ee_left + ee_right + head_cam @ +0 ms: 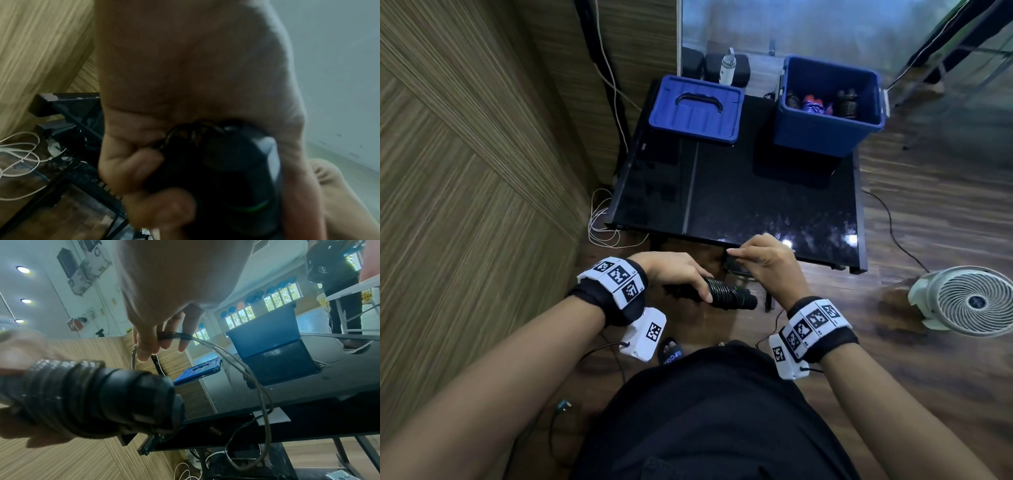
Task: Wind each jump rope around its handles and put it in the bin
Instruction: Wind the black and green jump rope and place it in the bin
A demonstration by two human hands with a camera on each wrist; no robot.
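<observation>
left hand (674,274) grips black handles (726,295) (green ring; coils wound); right hand (767,263) pinches rope (226,352)

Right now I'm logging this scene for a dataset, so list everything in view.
bin: 1, blue, open, table's far right
wound ropes: about 3, black and red-blue, inside bin
lid: 1, blue, table's far left
table: 1, glossy black, ahead
rope: 1, black, partly wound on handles, loose end hanging
fan: 1, white, floor at right
cables: several, white, floor by table's left corner
left hand: grips handles
right hand: pinches rope's loose end
</observation>
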